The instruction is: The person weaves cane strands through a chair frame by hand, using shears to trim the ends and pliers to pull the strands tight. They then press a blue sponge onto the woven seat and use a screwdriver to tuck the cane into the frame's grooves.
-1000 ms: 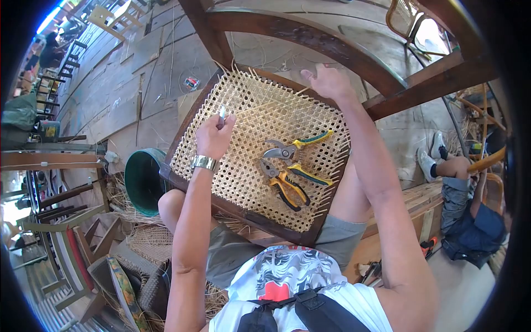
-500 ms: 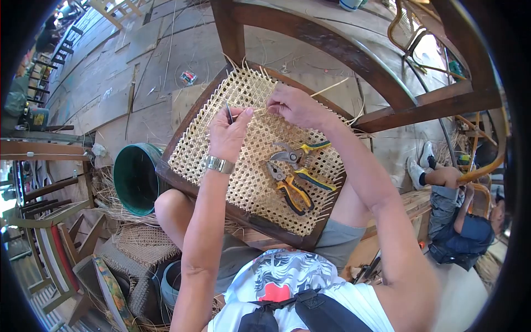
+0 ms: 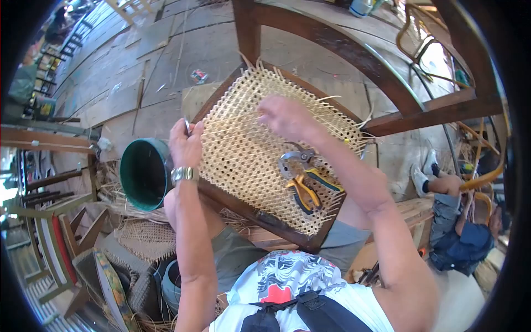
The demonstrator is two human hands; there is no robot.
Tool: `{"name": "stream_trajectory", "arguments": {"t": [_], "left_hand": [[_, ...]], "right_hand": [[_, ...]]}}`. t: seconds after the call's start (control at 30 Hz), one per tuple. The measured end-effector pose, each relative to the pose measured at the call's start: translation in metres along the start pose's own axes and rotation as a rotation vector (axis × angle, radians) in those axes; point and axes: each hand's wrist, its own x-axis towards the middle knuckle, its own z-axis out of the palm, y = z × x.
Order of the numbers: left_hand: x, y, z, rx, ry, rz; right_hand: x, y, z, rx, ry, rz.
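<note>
A chair seat of woven cane [image 3: 243, 166] in a dark wooden frame [image 3: 276, 222] rests tilted across my lap. At its left edge my left hand [image 3: 186, 145] is closed round a thin metal tool [image 3: 188, 128], whose kind I cannot make out. My right hand [image 3: 287, 117], blurred, is over the upper middle of the weave with fingers pinched. A pale cane strand [image 3: 232, 118] seems to run from it toward the left hand. Pruning shears [image 3: 298, 159] and yellow-and-black pliers [image 3: 305, 196] lie on the seat below my right forearm.
A green bucket [image 3: 145, 176] stands left of the seat. The chair's curved wooden back [image 3: 337, 44] rises at the upper right. Woven scraps [image 3: 141, 238] and chair parts lie at lower left. Another person [image 3: 459, 232] sits at right.
My left hand has moved left with the metal tool, off the weave to the frame's edge, widening the distance between my hands. The right hand has shifted slightly and blurred; the view has turned slightly.
</note>
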Motion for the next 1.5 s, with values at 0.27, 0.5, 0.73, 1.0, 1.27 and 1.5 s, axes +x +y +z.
{"name": "stream_trajectory", "arguments": {"t": [0.27, 0.5, 0.73, 1.0, 1.27, 1.5], "left_hand": [[0.006, 0.017, 0.004, 0.018, -0.098, -0.318], [0.009, -0.009, 0.009, -0.235, -0.131, -0.377], [0.02, -0.04, 0.005, -0.47, -0.05, -0.472], [0.027, -0.035, -0.002, -0.304, 0.063, -0.483], [-0.048, 0.113, 0.05, -0.411, -0.314, -0.302], [-0.095, 0.201, 0.171, 0.253, -0.74, 0.415]], "right_hand": [[0.009, 0.066, -0.025, 0.28, -0.059, 0.013], [0.006, 0.048, -0.016, 0.125, 0.005, -0.13], [0.009, 0.018, 0.011, -0.063, 0.07, -0.243], [0.009, 0.027, 0.023, 0.038, 0.187, -0.225], [0.021, 0.035, -0.086, 1.145, 0.558, 0.134], [-0.017, 0.012, -0.095, 0.447, 0.393, -0.329]]}}
